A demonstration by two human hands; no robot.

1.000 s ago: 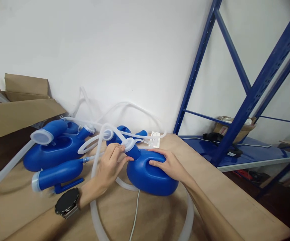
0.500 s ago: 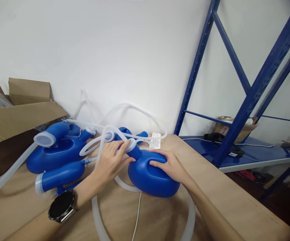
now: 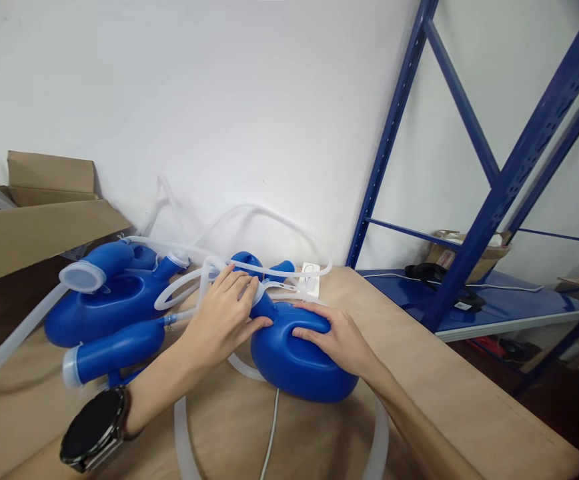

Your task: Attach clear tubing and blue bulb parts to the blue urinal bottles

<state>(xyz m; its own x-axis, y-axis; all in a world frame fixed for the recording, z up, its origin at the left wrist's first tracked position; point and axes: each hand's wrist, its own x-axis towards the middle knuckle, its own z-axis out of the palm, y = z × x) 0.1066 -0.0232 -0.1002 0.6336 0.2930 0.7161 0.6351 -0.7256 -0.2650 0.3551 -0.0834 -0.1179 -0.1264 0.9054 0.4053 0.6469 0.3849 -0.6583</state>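
A blue plastic urinal bottle (image 3: 302,363) lies on its side on the wooden table, its neck tilted up to the left. My right hand (image 3: 337,337) grips its handle, with the thumb in the handle recess. My left hand (image 3: 227,310), a watch on its wrist, is closed around the white cap at the bottle's mouth; the hand mostly hides the cap. A pale perforated strap (image 3: 280,286) sticks out behind the neck. A translucent hose (image 3: 182,433) loops around the bottle on the table.
More blue urinal bottles (image 3: 104,303) with translucent hoses lie to the left, beside an open cardboard box (image 3: 54,223). A white card (image 3: 310,279) lies near the wall. A thin white cable (image 3: 271,433) crosses the table. Blue metal shelving (image 3: 489,187) stands on the right.
My left hand has turned over the cap, its fingers now further over the top and hiding it. The bottle has barely shifted, and my right hand keeps its grip.
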